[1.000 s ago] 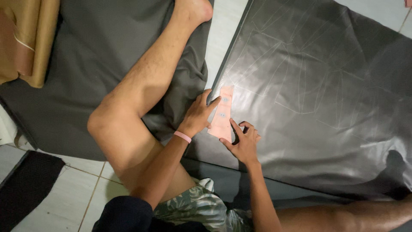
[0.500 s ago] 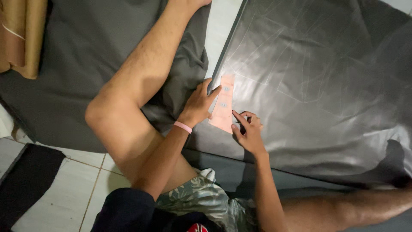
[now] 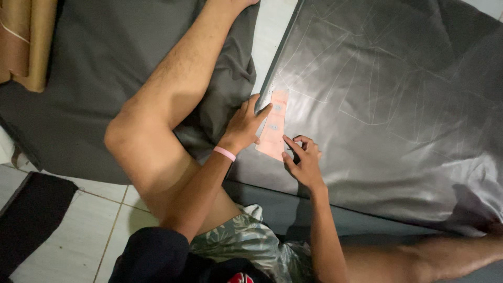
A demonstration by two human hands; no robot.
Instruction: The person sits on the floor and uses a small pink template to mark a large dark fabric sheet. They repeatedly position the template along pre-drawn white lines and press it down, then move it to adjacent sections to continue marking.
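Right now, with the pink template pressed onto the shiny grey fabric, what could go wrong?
The left hand pins the pink template only along one side, so it may slip while the right hand marks along its edge. The glossy grey fabric looks slick and slightly wrinkled, which could skew the line. Glare there may hide the faint chalk outlines.

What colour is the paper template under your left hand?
Pale pink; the paper template shows best in the head view, pinned by the left hand on grey fabric.

Pink wristband (image 3: 225,153), patterned shorts (image 3: 246,241) (leafy), dark sleeve (image 3: 152,257)
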